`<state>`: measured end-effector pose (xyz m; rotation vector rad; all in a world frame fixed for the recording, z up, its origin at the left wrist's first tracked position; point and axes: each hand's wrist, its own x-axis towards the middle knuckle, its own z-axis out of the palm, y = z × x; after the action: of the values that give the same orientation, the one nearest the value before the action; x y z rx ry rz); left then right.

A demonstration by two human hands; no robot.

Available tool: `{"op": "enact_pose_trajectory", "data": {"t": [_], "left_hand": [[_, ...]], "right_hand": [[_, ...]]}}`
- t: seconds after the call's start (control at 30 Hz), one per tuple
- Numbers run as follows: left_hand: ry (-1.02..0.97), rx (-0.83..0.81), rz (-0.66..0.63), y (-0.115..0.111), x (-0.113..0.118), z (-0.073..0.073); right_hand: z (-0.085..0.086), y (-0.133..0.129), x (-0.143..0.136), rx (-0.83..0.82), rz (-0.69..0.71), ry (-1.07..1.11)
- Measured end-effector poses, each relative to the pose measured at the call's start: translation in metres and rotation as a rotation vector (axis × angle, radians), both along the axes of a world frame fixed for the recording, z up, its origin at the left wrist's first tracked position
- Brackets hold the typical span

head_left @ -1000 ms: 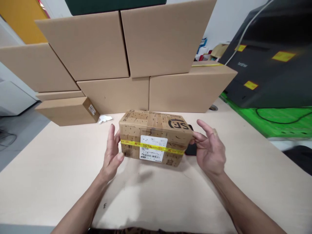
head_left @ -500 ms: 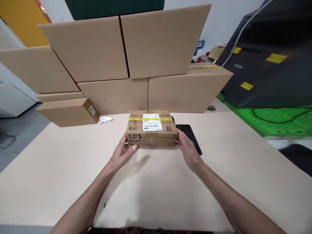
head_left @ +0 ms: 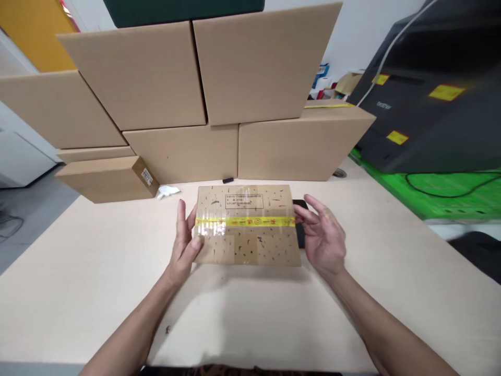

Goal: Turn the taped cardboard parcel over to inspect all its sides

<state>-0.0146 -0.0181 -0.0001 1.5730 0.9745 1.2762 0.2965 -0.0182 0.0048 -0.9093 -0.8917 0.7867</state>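
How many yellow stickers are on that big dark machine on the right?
3 on the dark machine: an upper-left sticker, an upper-right sticker, and a lower sticker below them. Its hidden sides may have more.

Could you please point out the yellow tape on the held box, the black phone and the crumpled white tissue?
yellow tape [head_left: 246, 221], head view, middle of the strip
black phone [head_left: 300, 235], head view, uncovered lower part
white tissue [head_left: 169, 191], head view, middle of its crumpled top

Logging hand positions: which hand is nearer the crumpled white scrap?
Left. The left hand is in front of the scrap; the right hand is right of the parcel.
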Motion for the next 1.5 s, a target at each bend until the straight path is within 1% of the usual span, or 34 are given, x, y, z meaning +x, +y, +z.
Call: {"op": "enact_pose_trajectory", "data": {"t": [0.13, 0.23, 0.27, 0.33, 0.4, 0.43, 0.5, 0.57, 0.6, 0.7, 0.8, 0.83, 0.9, 0.97, 1.03, 1.07, 1.13, 1.2, 1.27, 1.3, 1.33, 1.4, 1.47, 1.5], "left_hand": [[0.112, -0.186, 0.018, 0.014, -0.003, -0.006], [0.167, -0.25, -0.008, 0.017, -0.007, -0.002], [0.177, -0.268, -0.042, 0.016, -0.009, 0.002], [0.193, -0.322, -0.15, 0.014, -0.012, 0.009], [0.196, -0.38, -0.255, 0.012, -0.014, 0.016], [0.187, -0.388, -0.276, 0.012, -0.014, 0.018], [0.149, -0.356, -0.257, 0.013, -0.012, 0.02], [0.07, -0.328, -0.222, 0.016, -0.009, 0.018], [0.012, -0.339, -0.213, 0.018, -0.007, 0.016], [-0.183, -0.488, -0.176, 0.022, -0.002, 0.007], [-0.314, -0.628, -0.123, 0.024, 0.003, -0.002], [-0.341, -0.659, -0.122, 0.023, 0.004, -0.005], [-0.368, -0.722, -0.155, 0.023, 0.005, -0.008], [-0.375, -0.784, -0.208, 0.023, 0.004, -0.011], [-0.382, -0.828, -0.26, 0.025, 0.003, -0.013], [-0.387, -0.841, -0.283, 0.026, 0.002, -0.013], [-0.385, -0.857, -0.316, 0.028, 0.002, -0.014], [-0.355, -0.87, -0.31, 0.029, 0.003, -0.015], [-0.293, -0.845, -0.235, 0.027, 0.007, -0.017], [-0.247, -0.787, -0.169, 0.027, 0.009, -0.018], [-0.18, -0.684, -0.093, 0.026, 0.011, -0.02], [-0.026, -0.412, 0.048, 0.024, 0.013, -0.023], [0.109, -0.181, 0.135, 0.023, 0.012, -0.023], [0.153, -0.114, 0.151, 0.023, 0.011, -0.022]], "right_hand": [[-0.012, 0.009, -0.001, -0.199, 0.118, -0.032], [-0.02, 0.014, -0.001, -0.333, 0.157, -0.078], [-0.022, 0.014, 0.0, -0.374, 0.167, -0.091], [-0.026, 0.013, 0.001, -0.44, 0.183, -0.143], [-0.027, 0.01, 0.003, -0.462, 0.19, -0.219], [-0.026, 0.008, 0.003, -0.449, 0.189, -0.252], [-0.021, 0.003, 0.004, -0.365, 0.184, -0.282], [-0.013, -0.003, 0.004, -0.203, 0.181, -0.252], [-0.008, -0.006, 0.004, -0.105, 0.178, -0.22], [0.006, -0.016, 0.003, 0.163, 0.176, -0.155], [0.011, -0.028, 0.0, 0.295, 0.183, -0.229], [0.011, -0.031, -0.002, 0.332, 0.162, -0.271], [0.01, -0.036, -0.005, 0.407, 0.078, -0.343], [0.008, -0.035, -0.007, 0.434, -0.017, -0.375], [0.006, -0.029, -0.007, 0.381, -0.061, -0.354], [0.005, -0.025, -0.005, 0.327, -0.05, -0.331], [0.001, -0.017, -0.002, 0.198, 0.049, -0.271], [-0.005, -0.011, 0.0, 0.079, 0.189, -0.219], [-0.01, -0.012, 0.0, 0.035, 0.283, -0.208], [-0.012, -0.014, -0.002, 0.045, 0.305, -0.223], [-0.013, -0.017, -0.004, 0.07, 0.317, -0.252], [-0.012, -0.024, -0.007, 0.128, 0.334, -0.34], [-0.011, -0.028, -0.01, 0.152, 0.338, -0.421], [-0.01, -0.027, -0.01, 0.144, 0.339, -0.446]]}}
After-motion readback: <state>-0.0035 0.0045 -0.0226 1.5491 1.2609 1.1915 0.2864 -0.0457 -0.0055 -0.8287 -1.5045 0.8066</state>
